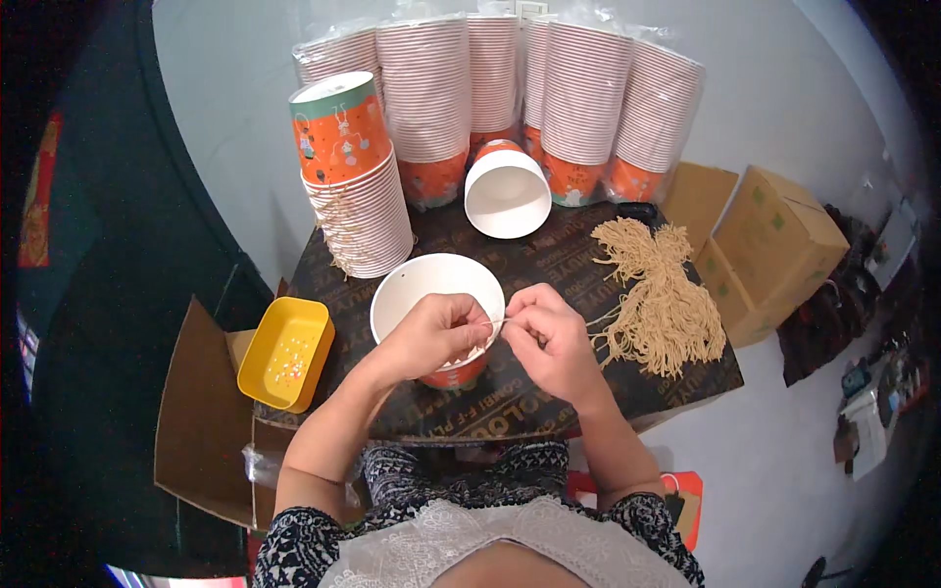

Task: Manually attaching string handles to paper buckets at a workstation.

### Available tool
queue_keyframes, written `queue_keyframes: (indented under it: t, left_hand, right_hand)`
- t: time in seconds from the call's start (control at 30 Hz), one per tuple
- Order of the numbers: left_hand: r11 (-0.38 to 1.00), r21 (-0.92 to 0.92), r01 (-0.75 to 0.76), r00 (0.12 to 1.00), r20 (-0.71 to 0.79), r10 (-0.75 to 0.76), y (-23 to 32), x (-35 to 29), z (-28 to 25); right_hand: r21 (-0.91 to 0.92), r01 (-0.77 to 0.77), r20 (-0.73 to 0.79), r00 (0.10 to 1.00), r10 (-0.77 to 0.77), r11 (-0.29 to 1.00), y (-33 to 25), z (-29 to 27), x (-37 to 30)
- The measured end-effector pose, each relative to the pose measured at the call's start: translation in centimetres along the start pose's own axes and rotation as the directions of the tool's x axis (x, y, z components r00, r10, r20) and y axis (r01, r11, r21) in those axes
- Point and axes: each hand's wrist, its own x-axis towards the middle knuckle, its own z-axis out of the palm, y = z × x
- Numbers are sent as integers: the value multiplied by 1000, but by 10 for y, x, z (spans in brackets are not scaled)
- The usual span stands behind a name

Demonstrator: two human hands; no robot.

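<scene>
A white-lined paper bucket (397,294) with an orange outside stands upright near the front of the table. My left hand (431,333) is over its rim, fingertips pinched on a thin tan cord (497,320). At the bucket's right edge, my right hand (551,343) pinches the same cord, close to the left fingertips. Whether the cord runs through the bucket wall is hidden by my fingers. A small dark hole shows in the bucket's left inner wall. To the right lies a bundle of loose tan cords (662,314).
A tall bucket stack (363,225) with cord loops down its side stands at the left. Behind are plastic-wrapped bucket stacks (585,98) and a tipped bucket (507,196). A yellow tray (321,343) with small pale bits sits at the left edge; cardboard boxes (774,245) stand right.
</scene>
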Motion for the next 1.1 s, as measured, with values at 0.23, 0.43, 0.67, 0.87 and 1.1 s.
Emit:
queue_keyframes:
  t: [0.23,0.43,0.67,0.87,1.1]
  left_hand:
    - [990,-139,-23,999,22,26,1,0,0]
    - [987,-160,-4,1000,23,8,4,0,2]
    - [978,-207,-23,999,40,32,4,1,1]
    - [981,-191,-23,999,34,30,4,2,2]
    - [994,-103,-23,999,-39,19,5,4,7]
  right_hand:
    - [-156,-7,-139,990,-15,988,12,18,-15]
    - [-120,-23,-145,989,5,993,17,24,-17]
    - [-88,-61,-132,990,50,994,7,26,-15]
    - [-127,-34,-144,989,16,991,9,27,-16]
    - [-162,-4,-171,985,-24,987,10,31,-16]
